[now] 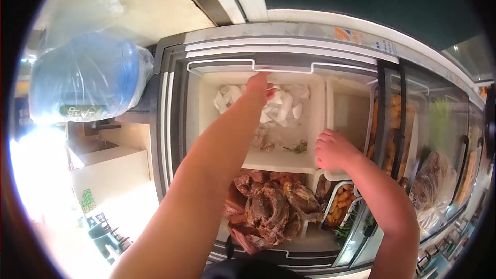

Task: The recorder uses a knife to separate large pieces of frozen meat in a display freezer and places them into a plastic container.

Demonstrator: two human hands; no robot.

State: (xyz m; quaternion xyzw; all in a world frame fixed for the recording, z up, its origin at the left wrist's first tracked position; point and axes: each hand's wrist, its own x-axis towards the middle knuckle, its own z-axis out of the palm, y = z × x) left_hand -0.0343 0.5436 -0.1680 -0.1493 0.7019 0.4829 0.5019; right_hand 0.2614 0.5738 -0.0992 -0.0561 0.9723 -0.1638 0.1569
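Observation:
A white plastic tub (pixel 255 159) stands inside a chest display freezer, with white broken pieces (pixel 285 104), brown scraps and a green sprig on its bottom. My left hand (pixel 263 85) is at the tub's far side, below a white wire rail (pixel 283 70); its fingers are partly hidden, so its grip is unclear. My right hand (pixel 331 149) has its fingers bent over the wall between this tub and a narrower white tub (pixel 348 104) beside it. Large dark chunks of meat (pixel 271 205) lie nearer to me, beyond the tub's near wall.
At the right are sliding glass lids (pixel 430 97) over more food and a bagged item (pixel 434 186). A small tray of orange-brown food (pixel 341 203) sits beside the meat. A large blue container in clear plastic (pixel 93 77) stands left of the freezer.

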